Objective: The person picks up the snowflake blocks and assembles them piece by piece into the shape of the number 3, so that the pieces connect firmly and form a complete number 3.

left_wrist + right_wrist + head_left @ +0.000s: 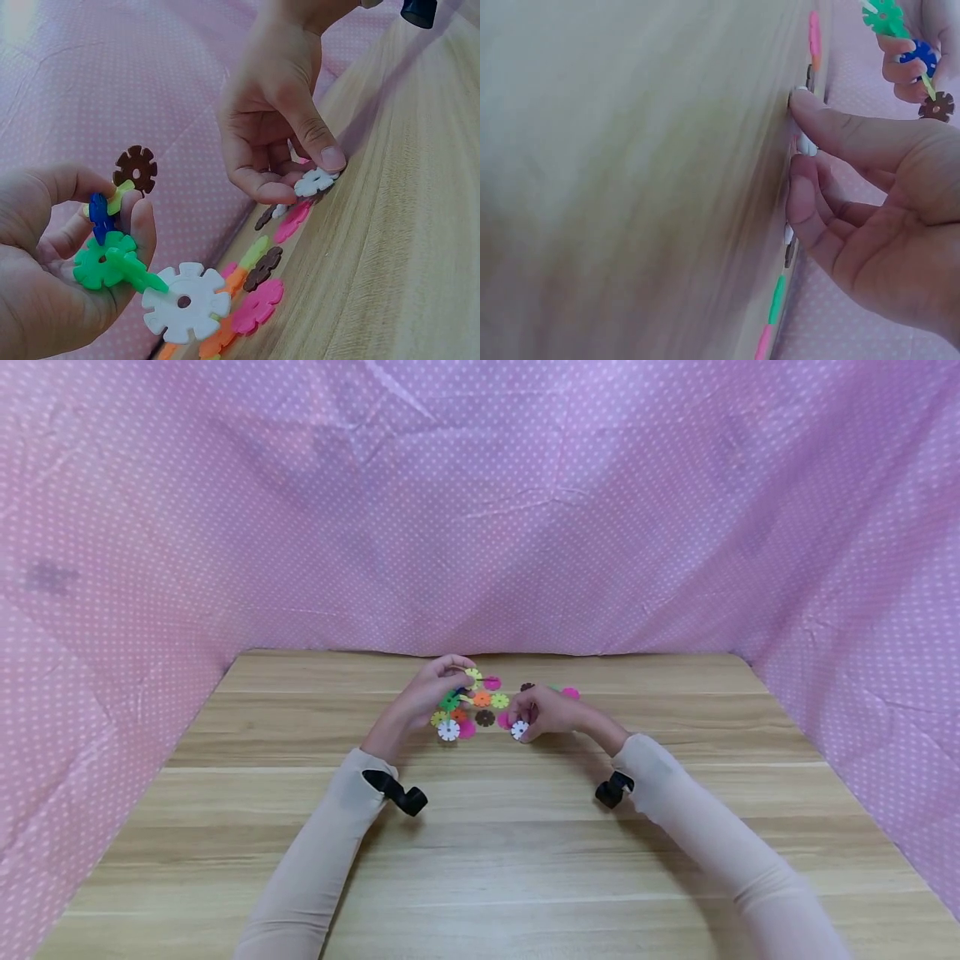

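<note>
Left hand: the left hand (56,262) has its fingers curled round a linked chain (105,259) of brown, yellow, blue, green and white discs; they cover part of the blue and yellow pieces.
Right hand: the right hand (274,112) pinches a white disc (313,182) between thumb and fingers, nearly closed; whether the disc touches the worktop (480,852) cannot be told.
Under the right fingers: a pale piece (279,212), mostly hidden.
Between the hands: loose discs, among them a dark brown disc (485,718) and an orange disc (482,699), some overlapping.
Beyond the right fingers: a green disc (776,300), edge-on, and a pink disc (763,342), cut off by the right wrist view's lower edge.
Chain from the right wrist: its upper end runs out of frame.
</note>
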`<control>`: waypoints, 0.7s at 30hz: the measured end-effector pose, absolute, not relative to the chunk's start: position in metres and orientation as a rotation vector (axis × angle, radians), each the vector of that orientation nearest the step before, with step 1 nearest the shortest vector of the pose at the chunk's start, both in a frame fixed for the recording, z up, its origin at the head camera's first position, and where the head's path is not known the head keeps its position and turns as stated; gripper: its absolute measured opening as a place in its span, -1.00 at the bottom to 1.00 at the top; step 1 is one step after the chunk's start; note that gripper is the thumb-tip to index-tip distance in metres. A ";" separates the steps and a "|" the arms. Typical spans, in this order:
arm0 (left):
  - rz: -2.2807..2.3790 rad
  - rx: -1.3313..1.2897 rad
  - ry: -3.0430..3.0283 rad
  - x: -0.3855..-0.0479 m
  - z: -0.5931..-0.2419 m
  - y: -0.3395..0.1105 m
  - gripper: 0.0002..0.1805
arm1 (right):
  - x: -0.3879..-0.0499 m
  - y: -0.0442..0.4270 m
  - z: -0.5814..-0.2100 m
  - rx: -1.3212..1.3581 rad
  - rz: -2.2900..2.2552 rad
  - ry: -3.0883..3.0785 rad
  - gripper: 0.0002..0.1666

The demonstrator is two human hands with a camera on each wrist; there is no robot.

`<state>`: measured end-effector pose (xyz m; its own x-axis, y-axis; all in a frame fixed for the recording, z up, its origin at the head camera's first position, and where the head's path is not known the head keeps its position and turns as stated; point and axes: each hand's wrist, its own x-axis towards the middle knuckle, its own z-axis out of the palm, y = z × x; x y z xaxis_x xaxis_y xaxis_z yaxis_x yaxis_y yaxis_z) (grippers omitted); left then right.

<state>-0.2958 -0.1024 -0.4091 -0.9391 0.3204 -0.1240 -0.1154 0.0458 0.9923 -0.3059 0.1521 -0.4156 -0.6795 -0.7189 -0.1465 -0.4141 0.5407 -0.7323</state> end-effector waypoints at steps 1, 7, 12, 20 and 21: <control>1.966 0.211 2.018 -0.296 -0.409 -0.102 -0.74 | -0.306 0.152 -0.415 -0.920 -0.959 2.345 -0.73; 2.000 0.194 2.003 -0.295 -0.408 -0.104 -0.75 | -0.307 0.153 -0.415 -0.921 -1.011 2.323 -0.82; 2.017 0.175 1.998 -0.294 -0.406 -0.104 -0.77 | -0.311 0.154 -0.406 -0.865 -1.097 2.366 -0.83; 2.043 0.177 1.972 -0.296 -0.405 -0.104 -0.77 | -0.314 0.155 -0.387 -0.650 -1.420 2.367 -0.71; 2.043 0.177 1.971 -0.296 -0.405 -0.104 -0.76 | -0.314 0.155 -0.385 -0.621 -1.452 2.359 -0.71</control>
<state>-0.2959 -0.1044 -0.4048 -0.9485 0.2948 -0.1156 -0.1261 -0.0169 0.9919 -0.3142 0.1546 -0.3853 -0.8611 -0.5075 -0.0292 -0.2027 0.3955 -0.8958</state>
